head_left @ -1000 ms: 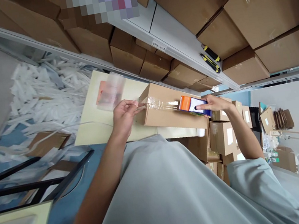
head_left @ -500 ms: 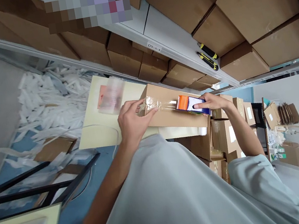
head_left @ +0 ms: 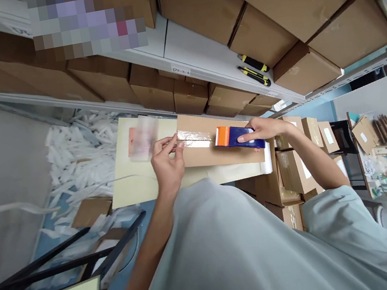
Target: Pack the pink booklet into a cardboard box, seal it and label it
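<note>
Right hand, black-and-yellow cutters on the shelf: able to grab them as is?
Probably not: the right hand holds the tape dispenser. The way to the cutters looks open, so that grip seems the main obstacle.

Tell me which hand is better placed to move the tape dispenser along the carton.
Probably the right hand: it grips the tape dispenser over the carton. The left hand is at the carton's left end, its fingertips by the clear tape.

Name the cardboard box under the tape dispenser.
The long box on the yellow tabletop, with the dispenser in the right hand above it; the shelved boxes and stacked boxes have none.
</note>
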`<act>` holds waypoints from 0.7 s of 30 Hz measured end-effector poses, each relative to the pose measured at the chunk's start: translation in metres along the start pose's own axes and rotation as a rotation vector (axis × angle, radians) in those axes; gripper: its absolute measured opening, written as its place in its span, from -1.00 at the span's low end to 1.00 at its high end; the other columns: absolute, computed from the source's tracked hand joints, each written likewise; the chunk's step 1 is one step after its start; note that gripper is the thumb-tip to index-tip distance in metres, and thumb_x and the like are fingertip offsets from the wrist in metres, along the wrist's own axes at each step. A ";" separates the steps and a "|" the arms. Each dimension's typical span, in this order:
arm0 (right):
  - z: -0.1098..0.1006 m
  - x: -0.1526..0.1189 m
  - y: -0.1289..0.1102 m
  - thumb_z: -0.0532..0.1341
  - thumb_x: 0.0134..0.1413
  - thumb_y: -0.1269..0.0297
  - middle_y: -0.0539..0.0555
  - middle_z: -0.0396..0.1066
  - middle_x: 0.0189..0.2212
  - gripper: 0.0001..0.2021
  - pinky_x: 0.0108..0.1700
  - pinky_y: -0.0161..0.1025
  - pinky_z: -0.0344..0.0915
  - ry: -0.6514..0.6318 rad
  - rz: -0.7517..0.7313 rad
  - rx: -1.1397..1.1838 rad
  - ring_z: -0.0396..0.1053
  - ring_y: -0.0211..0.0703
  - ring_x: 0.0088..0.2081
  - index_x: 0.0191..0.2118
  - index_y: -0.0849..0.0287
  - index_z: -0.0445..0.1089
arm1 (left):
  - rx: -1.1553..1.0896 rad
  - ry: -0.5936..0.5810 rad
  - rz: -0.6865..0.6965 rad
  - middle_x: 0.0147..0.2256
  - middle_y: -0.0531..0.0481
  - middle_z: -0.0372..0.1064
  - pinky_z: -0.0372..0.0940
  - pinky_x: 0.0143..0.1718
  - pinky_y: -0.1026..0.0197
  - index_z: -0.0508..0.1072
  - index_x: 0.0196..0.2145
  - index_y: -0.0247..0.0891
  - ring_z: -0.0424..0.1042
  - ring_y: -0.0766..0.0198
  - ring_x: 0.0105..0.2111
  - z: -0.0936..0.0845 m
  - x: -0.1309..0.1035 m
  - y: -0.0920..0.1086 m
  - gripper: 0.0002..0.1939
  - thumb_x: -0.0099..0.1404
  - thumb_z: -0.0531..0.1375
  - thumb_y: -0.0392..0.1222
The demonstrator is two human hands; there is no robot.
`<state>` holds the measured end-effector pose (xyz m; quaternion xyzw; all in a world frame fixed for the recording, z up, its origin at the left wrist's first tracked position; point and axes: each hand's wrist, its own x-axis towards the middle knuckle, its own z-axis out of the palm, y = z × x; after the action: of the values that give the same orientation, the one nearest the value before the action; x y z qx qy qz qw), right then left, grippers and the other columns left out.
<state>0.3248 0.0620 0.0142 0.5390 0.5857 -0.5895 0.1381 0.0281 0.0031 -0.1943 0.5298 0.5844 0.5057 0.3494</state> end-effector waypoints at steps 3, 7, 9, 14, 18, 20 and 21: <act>-0.005 -0.012 0.006 0.43 0.04 -0.49 0.01 0.54 -0.59 -0.31 -0.40 -0.31 0.34 -0.005 0.026 -0.022 0.45 -0.22 -0.54 -0.45 0.16 0.46 | 0.003 0.034 -0.008 0.00 -0.24 0.50 0.53 0.07 0.07 0.67 0.15 -0.35 0.55 0.07 0.02 0.006 -0.001 -0.001 -0.53 0.50 0.23 0.04; -0.018 -0.044 0.038 0.42 -0.01 -0.55 0.04 0.57 -0.57 -0.26 -0.40 -0.30 0.34 0.014 0.076 -0.033 0.46 -0.21 -0.53 -0.42 0.20 0.51 | 0.065 0.079 -0.026 0.00 -0.23 0.52 0.48 0.18 0.04 0.68 0.13 -0.35 0.55 0.08 0.04 0.010 -0.002 -0.001 -0.58 0.48 0.22 -0.09; -0.023 -0.065 0.059 0.41 -0.02 -0.57 0.06 0.59 -0.55 -0.24 -0.37 -0.29 0.37 0.019 0.111 -0.017 0.49 -0.19 -0.51 -0.41 0.21 0.53 | 0.085 0.092 -0.036 -0.01 -0.23 0.53 0.47 0.20 0.04 0.69 0.12 -0.37 0.55 0.09 0.04 0.010 -0.001 0.001 -0.59 0.46 0.24 -0.13; -0.025 -0.109 0.106 0.40 0.02 -0.58 0.07 0.60 -0.54 -0.24 -0.37 -0.26 0.38 0.013 0.174 0.037 0.52 -0.14 -0.48 -0.36 0.19 0.58 | 0.147 0.071 -0.056 -0.01 -0.27 0.56 0.47 0.23 -0.01 0.69 0.11 -0.47 0.57 0.09 0.03 0.009 0.002 0.002 -0.56 0.40 0.28 -0.14; -0.022 -0.127 0.145 0.40 0.07 -0.55 0.08 0.64 -0.48 -0.25 -0.31 -0.25 0.42 0.006 0.180 0.070 0.55 -0.14 -0.44 -0.25 0.20 0.63 | 0.213 0.087 -0.058 0.00 -0.28 0.59 0.44 0.29 -0.07 0.67 0.12 -0.52 0.58 0.04 0.10 0.013 0.003 -0.001 -0.49 0.34 0.27 -0.13; -0.021 -0.132 0.165 0.39 0.08 -0.55 0.09 0.65 -0.44 -0.24 -0.28 -0.24 0.44 0.013 0.184 0.086 0.57 -0.13 -0.39 -0.22 0.21 0.65 | 0.230 0.101 -0.060 0.02 -0.27 0.59 0.43 0.31 -0.09 0.66 0.13 -0.54 0.58 0.03 0.12 0.016 0.003 -0.003 -0.47 0.32 0.26 -0.13; -0.021 -0.133 0.174 0.39 0.09 -0.54 0.09 0.66 -0.43 -0.25 -0.27 -0.24 0.44 0.016 0.183 0.095 0.58 -0.12 -0.37 -0.21 0.21 0.65 | 0.241 0.107 -0.063 0.04 -0.27 0.58 0.42 0.33 -0.10 0.65 0.13 -0.53 0.57 0.03 0.13 0.017 0.004 -0.004 -0.46 0.29 0.25 -0.13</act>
<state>0.5238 -0.0302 0.0315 0.6009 0.5064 -0.5972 0.1611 0.0424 0.0107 -0.2017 0.5215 0.6750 0.4483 0.2673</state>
